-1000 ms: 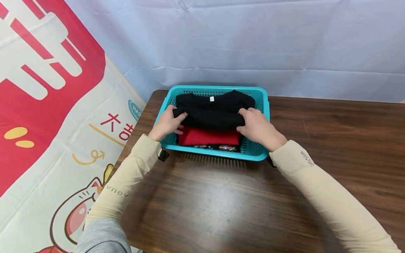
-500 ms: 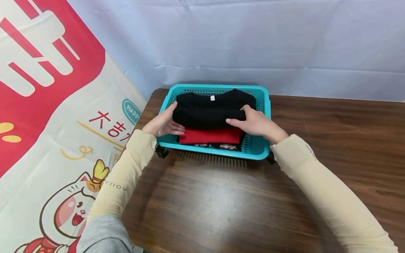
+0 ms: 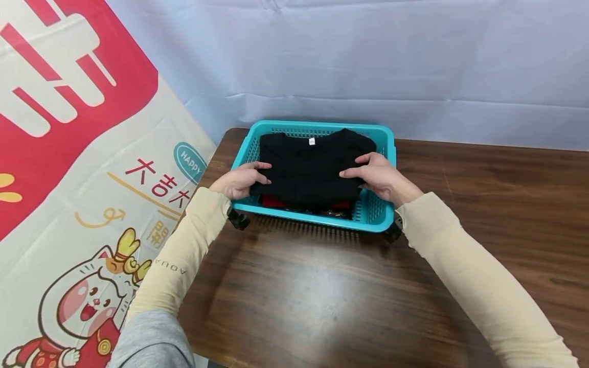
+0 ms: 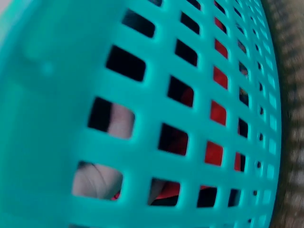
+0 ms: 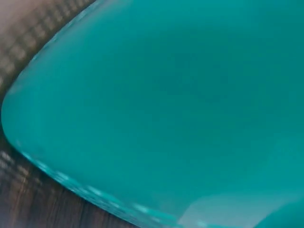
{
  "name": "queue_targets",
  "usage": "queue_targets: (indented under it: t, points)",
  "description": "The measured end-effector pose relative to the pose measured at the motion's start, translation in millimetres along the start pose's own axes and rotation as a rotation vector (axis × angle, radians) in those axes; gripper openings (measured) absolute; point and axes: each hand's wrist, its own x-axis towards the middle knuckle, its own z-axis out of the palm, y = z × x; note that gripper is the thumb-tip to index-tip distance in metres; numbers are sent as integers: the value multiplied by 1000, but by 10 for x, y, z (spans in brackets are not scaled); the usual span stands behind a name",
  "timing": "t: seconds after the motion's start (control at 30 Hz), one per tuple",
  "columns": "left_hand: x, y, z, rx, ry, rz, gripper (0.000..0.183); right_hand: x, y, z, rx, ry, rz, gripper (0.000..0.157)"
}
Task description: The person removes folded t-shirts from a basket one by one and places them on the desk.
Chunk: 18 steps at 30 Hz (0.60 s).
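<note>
A black shirt point(image 3: 306, 171) with a small white neck label lies folded in the turquoise plastic basket point(image 3: 303, 219) in the head view. My left hand point(image 3: 239, 181) holds the shirt's left edge, thumb and a finger on top. At the opposite edge, my right hand point(image 3: 379, 174) grips the cloth between thumb and fingers. Below the shirt's front fold shows a strip of red cloth point(image 3: 272, 202), with dark printed fabric point(image 3: 333, 213) under it. Through the basket's holes, the left wrist view shows part of the left hand point(image 4: 97, 180). Basket wall point(image 5: 156, 109) fills most of the right wrist view.
The basket stands on a dark wooden table point(image 3: 322, 291), near its back left corner. A pale cloth backdrop point(image 3: 391, 61) hangs behind. On the left is a printed red and white banner point(image 3: 138, 122) with a cartoon cat.
The shirt's raised, rolled front part has come down flat towards me, covering most of the red cloth. Both hands have moved slightly down with its side edges.
</note>
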Motion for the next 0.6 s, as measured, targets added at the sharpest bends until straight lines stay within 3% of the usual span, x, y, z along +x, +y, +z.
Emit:
queue_targets:
  t: [0.13,0.27,0.43,0.6]
  points:
    - [-16,-3,-6,40,0,34,68,10,6,-2,49,-19,31,95]
    - [-23,-6,-8,17,-18,67,72,23,5,-6,106,-55,49,102]
    - [-14,-2,18,52,10,94,49,40,4,-10,132,-72,38,97]
    - [8,9,78,-2,53,146,46,66,40,3,21,-19,0,78]
